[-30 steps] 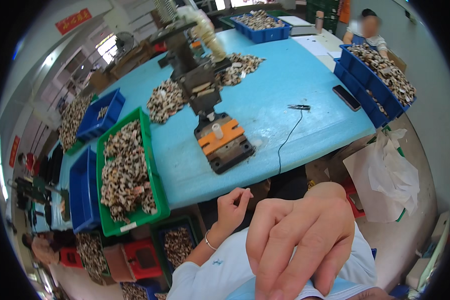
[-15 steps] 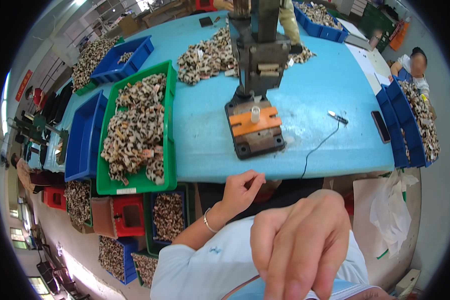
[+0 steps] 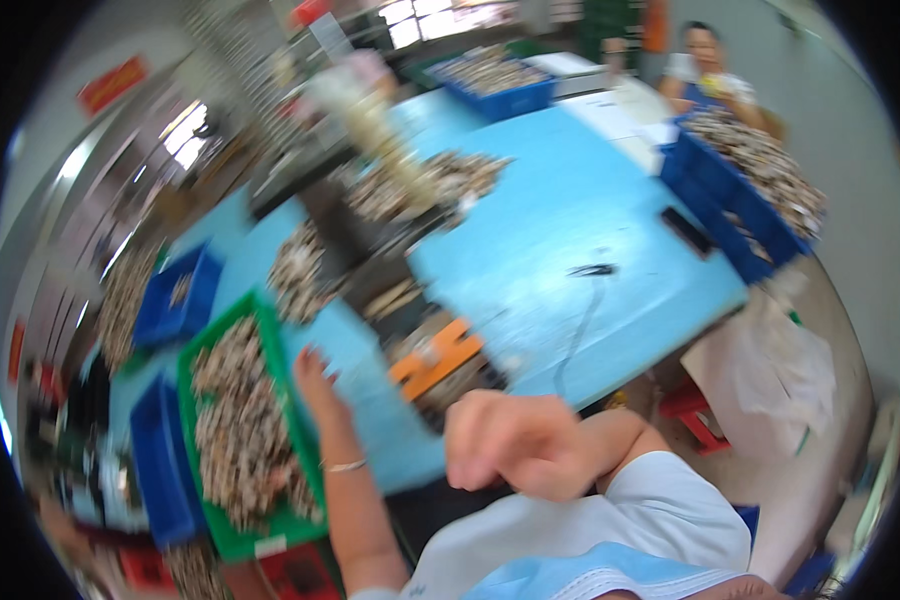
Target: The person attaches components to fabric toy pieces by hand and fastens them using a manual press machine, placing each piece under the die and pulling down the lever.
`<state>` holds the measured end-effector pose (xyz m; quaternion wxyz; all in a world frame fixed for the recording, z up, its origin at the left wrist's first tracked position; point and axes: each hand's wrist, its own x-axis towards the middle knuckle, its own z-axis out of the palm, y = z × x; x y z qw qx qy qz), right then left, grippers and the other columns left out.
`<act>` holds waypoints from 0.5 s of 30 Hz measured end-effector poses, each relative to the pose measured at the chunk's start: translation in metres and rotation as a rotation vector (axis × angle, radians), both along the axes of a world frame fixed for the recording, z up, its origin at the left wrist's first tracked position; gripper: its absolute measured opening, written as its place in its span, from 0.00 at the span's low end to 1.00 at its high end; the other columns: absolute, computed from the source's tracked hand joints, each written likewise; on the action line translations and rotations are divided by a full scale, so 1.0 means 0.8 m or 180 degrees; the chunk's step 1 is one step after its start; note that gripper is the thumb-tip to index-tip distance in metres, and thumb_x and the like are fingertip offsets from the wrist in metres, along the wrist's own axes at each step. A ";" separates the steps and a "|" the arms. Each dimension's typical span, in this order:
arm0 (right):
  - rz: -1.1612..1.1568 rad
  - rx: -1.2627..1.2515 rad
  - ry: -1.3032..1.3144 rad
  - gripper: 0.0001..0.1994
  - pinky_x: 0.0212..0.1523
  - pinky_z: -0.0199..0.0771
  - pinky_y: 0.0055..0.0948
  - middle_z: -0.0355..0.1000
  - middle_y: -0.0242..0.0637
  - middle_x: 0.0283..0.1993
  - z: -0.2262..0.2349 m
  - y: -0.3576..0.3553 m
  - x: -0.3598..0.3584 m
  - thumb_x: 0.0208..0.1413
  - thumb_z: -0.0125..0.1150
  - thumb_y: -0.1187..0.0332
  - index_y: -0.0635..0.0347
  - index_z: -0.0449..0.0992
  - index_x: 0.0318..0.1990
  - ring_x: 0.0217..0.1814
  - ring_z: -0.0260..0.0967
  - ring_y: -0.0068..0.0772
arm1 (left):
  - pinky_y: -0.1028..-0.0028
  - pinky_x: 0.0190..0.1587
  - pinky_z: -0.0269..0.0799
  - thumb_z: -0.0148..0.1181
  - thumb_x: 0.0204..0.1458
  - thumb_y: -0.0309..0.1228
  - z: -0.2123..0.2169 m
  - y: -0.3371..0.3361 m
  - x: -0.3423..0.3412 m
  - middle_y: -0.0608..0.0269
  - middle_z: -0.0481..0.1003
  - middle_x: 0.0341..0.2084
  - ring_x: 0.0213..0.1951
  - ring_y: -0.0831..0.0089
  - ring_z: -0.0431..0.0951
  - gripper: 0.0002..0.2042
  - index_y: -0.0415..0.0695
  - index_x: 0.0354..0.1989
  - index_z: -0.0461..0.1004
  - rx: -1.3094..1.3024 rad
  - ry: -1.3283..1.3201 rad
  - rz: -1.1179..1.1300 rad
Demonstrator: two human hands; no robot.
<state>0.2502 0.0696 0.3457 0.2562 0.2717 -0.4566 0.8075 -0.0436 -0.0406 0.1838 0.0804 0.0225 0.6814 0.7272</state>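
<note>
The picture is blurred by motion. My left hand [image 3: 320, 388], a bracelet at its wrist, stretches over the table beside the right wall of the green bin [image 3: 292, 430]. Its fingers look extended, and nothing shows in them. Mottled brown, white and black soft pieces [image 3: 238, 440] fill that bin. Closer to me, my right hand [image 3: 515, 440] hangs in front of the press with its fingers curled in; I see nothing in them. The dark hand press [image 3: 370, 270] stands ahead, with an orange plate [image 3: 438, 360] on its base.
Thread snips [image 3: 592, 270] on a cord and a dark phone [image 3: 687, 232] lie on the blue table [image 3: 530, 220]. Loose pieces [image 3: 300, 275] are heaped behind the press. Blue bins [image 3: 165, 460] flank the green one. A co-worker [image 3: 715, 80] sits at the far right.
The view has swung, so the table appears tilted. My left hand has gone from the table's front edge to beside the green bin. My right hand has moved away from the camera.
</note>
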 end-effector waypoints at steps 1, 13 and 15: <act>-0.0254 -0.0066 -0.0244 0.09 0.44 0.64 0.25 0.66 0.40 0.44 -0.016 0.008 0.003 0.60 0.54 0.69 0.66 0.71 0.44 0.44 0.64 0.27 | 0.69 0.38 0.65 0.53 0.54 0.37 -0.022 -0.002 -0.039 0.63 0.69 0.45 0.41 0.72 0.69 0.18 0.48 0.53 0.66 -0.0162 -0.0116 0.0104; -0.2693 0.0008 -0.2799 0.07 0.36 0.67 0.19 0.70 0.28 0.32 -0.206 0.111 0.110 0.59 0.54 0.72 0.61 0.73 0.43 0.35 0.68 0.17 | 0.61 0.50 0.70 0.57 0.54 0.38 -0.068 0.074 -0.179 0.48 0.66 0.54 0.48 0.57 0.72 0.27 0.36 0.58 0.60 -0.2104 0.0332 0.0579; -0.2712 -0.0141 -0.2863 0.07 0.36 0.67 0.19 0.70 0.28 0.32 -0.217 0.118 0.115 0.59 0.53 0.73 0.62 0.73 0.43 0.35 0.68 0.17 | 0.61 0.50 0.70 0.56 0.54 0.38 -0.073 0.075 -0.182 0.47 0.66 0.54 0.49 0.57 0.72 0.26 0.36 0.58 0.60 -0.2123 0.0319 0.0588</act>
